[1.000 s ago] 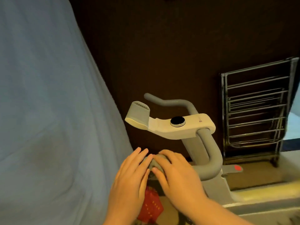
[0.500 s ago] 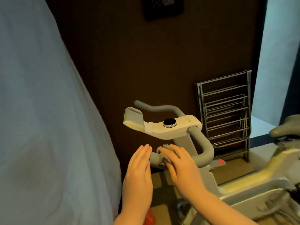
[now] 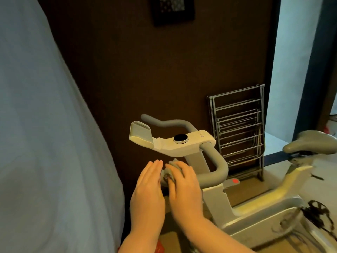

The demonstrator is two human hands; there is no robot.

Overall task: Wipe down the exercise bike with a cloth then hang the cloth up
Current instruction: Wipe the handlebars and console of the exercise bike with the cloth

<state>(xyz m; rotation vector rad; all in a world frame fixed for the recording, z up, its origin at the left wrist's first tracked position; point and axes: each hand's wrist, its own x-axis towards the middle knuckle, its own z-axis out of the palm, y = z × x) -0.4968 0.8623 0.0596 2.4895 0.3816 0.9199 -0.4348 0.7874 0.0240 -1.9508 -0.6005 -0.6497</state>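
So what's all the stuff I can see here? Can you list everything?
exercise bike: one, white frame, centre and right
handlebar: one, grey, looping round the bike's console
round dial: one, black, on the console top
saddle: one, grey, far right
cloth: one, grey, bunched on the near handlebar end
drying rack: one, metal, leaning at the dark wall
picture frame: one, dark, on the wall at top
curtain: one, pale, filling the left
left hand: flat, beside the cloth
right hand: fingers curled over the cloth

Left hand [image 3: 147, 194] flat-fingered; right hand [image 3: 184, 189] fingers curled, gripping.
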